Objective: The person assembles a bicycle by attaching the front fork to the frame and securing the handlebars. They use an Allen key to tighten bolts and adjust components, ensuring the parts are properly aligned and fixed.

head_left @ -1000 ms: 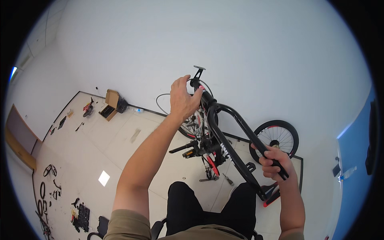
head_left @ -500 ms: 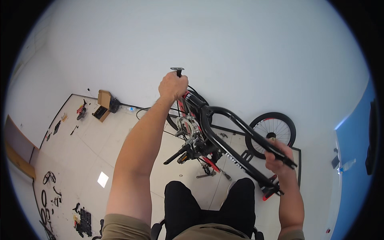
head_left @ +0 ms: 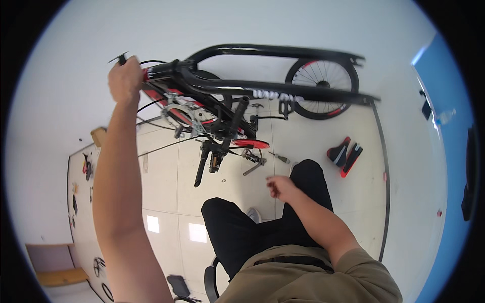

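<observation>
My left hand [head_left: 125,82], at the upper left, is closed around the front end of a partly assembled bicycle [head_left: 161,72], just beyond a red ring. A thin black piece with a flat plate sticks up past the fist. From this end the black front fork [head_left: 227,84] stretches right, its two legs spread and their tips free in the air. A handlebar [head_left: 198,164] hangs below the frame among loose cables. Over my thigh, apart from the bicycle, is my right hand [head_left: 281,188]; its fingers are loosely bent, with nothing visible in them.
A spoked wheel [head_left: 323,83] stands behind the fork. On the floor lie a screwdriver-like tool [head_left: 279,157] and red-and-black fenders or pads [head_left: 344,156]. A small ring [head_left: 224,181] lies near my knee. More parts [head_left: 87,166] are scattered at the left; a cardboard box [head_left: 98,136] shows behind my arm.
My right hand has let go of the fork leg and dropped down and left. The left hand has moved left and up with the bicycle, and the fork has swung up to lie nearly level.
</observation>
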The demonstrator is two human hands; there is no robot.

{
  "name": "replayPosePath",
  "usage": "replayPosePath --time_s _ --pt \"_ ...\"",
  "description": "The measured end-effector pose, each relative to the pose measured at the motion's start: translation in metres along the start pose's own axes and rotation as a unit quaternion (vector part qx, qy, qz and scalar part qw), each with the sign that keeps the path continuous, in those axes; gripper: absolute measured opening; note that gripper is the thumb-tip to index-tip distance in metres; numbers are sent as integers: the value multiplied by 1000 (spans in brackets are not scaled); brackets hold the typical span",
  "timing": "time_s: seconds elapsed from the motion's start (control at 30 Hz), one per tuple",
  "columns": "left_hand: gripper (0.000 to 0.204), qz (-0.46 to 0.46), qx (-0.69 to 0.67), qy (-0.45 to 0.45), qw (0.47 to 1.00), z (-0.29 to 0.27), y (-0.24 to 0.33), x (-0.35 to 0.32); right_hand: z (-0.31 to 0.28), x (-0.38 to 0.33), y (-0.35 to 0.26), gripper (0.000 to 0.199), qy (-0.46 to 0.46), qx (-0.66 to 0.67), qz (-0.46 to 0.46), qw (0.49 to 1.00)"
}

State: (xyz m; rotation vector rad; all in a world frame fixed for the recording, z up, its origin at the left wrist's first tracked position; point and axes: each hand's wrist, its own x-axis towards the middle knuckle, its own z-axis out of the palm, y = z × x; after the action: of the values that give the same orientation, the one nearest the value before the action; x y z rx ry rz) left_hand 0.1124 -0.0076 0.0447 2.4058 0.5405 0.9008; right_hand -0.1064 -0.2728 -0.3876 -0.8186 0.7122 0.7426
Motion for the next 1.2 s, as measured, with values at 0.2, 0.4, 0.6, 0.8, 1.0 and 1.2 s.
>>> replayPosePath --time_s 0.2,0.4,0.6,0.8,1.0,1.2 --pt "41 16 -44 11 999 17 -5 2 13 30 70 37 -16 -480 -217 850" --pt "42 21 -23 8 999 13 -5 0 20 13 64 43 41 -547 -194 813" --pt "47 11 -4 -7 1000 13 -4 7 20 18 64 42 58 -521 -216 824" --pt "47 42 -2 -9 999 15 -9 11 17 17 59 41 59 -520 -219 823" --pt "41 26 -22 1 999 17 -11 11 9 22 54 39 72 -514 -191 833" --pt "35 8 -27 -8 1000 18 -16 18 2 21 40 37 72 -533 -187 822"
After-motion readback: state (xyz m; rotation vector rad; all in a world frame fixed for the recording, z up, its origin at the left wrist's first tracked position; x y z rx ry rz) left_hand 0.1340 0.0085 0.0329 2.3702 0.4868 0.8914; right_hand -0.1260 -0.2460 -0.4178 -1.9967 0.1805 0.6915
